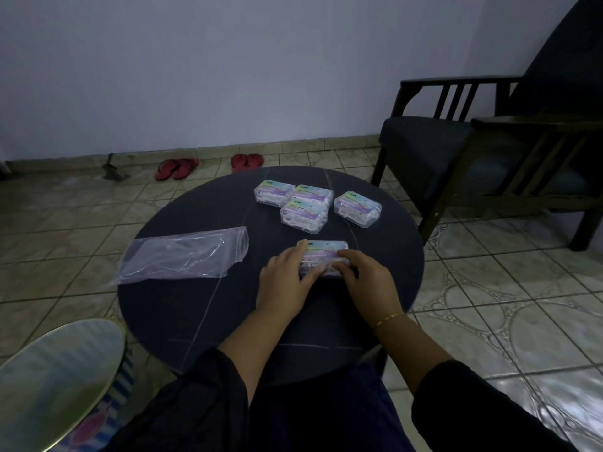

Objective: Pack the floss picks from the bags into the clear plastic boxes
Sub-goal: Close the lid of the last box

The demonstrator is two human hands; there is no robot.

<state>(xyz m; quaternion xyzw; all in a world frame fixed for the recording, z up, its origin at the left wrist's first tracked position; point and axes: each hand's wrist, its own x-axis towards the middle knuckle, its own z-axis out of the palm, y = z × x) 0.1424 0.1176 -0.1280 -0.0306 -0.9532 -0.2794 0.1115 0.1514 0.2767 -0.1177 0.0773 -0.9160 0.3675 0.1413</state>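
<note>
A round, dark, matte table (202, 308) marked with thin pale lines is seen from above, set on a floor of beige patterned tiles (489, 305) before a plain pale wall (228, 66). Near the middle of the table a clear plastic box with a colourful label (323, 252) is held from both sides: the left hand (287, 278) is laid over its left end with fingers curled round it, and the right hand (368, 282), with a thin gold bracelet (388, 319) at the wrist, is curled against its right end. Four more closed clear boxes holding white floss picks (303, 215) are grouped at the far side, three of them touching. A limp transparent zip bag (182, 256) lies at the left edge. A dark wooden armchair (473, 151) stands to the right, and two pairs of red sandals (177, 169) are placed by the wall.
</note>
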